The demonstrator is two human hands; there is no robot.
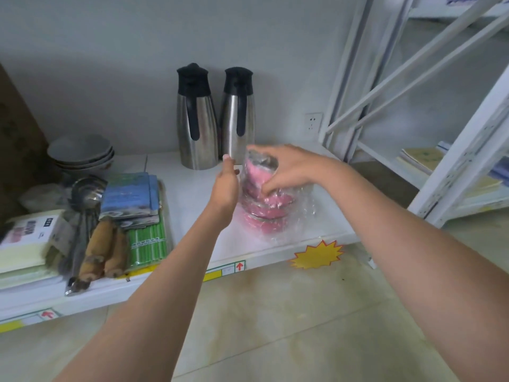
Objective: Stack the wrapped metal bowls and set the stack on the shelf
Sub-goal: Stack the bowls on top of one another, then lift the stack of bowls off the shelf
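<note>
A stack of pink metal bowls in clear plastic wrap point(268, 205) stands on the white shelf point(192, 194), near its front right corner. The topmost bowl is tilted, with its silver underside showing. My right hand point(286, 169) lies over the top of the stack, its fingers curled down onto the wrapped bowls. My left hand point(227, 183) is just left of the stack, fingers loosely bent and thumb up, close to the wrap; I cannot tell whether it touches it.
Two steel thermos jugs with black tops point(197, 117) stand behind the stack. Grey bowls point(81, 153), ladles point(85, 199), packets and green straws point(148, 241) crowd the shelf's left part. A white rack frame point(462, 161) rises at the right. Tiled floor lies below.
</note>
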